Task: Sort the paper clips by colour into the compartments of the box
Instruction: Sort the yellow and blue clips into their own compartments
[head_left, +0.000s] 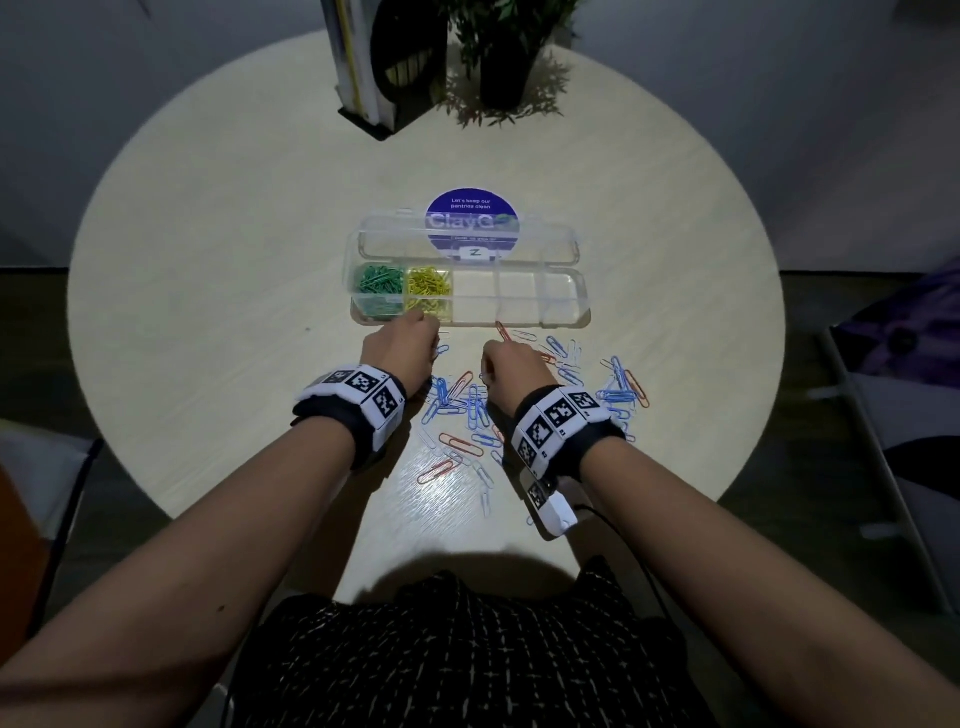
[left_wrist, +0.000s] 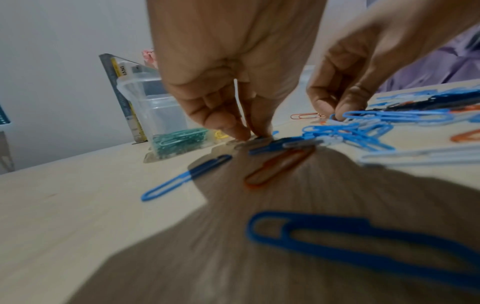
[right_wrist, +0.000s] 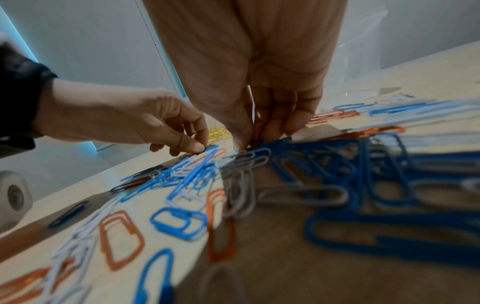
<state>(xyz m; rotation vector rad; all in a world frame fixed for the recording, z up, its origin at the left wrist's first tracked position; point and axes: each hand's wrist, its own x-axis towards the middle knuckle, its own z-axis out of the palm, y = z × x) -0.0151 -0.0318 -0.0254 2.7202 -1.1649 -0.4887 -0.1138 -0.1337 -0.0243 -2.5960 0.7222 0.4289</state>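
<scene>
From above, a clear plastic compartment box (head_left: 519, 312) lies open on the round pale wooden counter (head_left: 208, 312), with green paper clips (head_left: 378, 291) in its leftmost cell and yellow paper clips (head_left: 429, 289) in the next. Loose blue, orange and white paper clips (head_left: 467, 410) lie scattered just in front.

The left wrist view shows the left hand (left_wrist: 244, 131) pinching a clip on the counter.

The right wrist view shows the right hand (right_wrist: 254, 135) pinching into the blue clips.
</scene>
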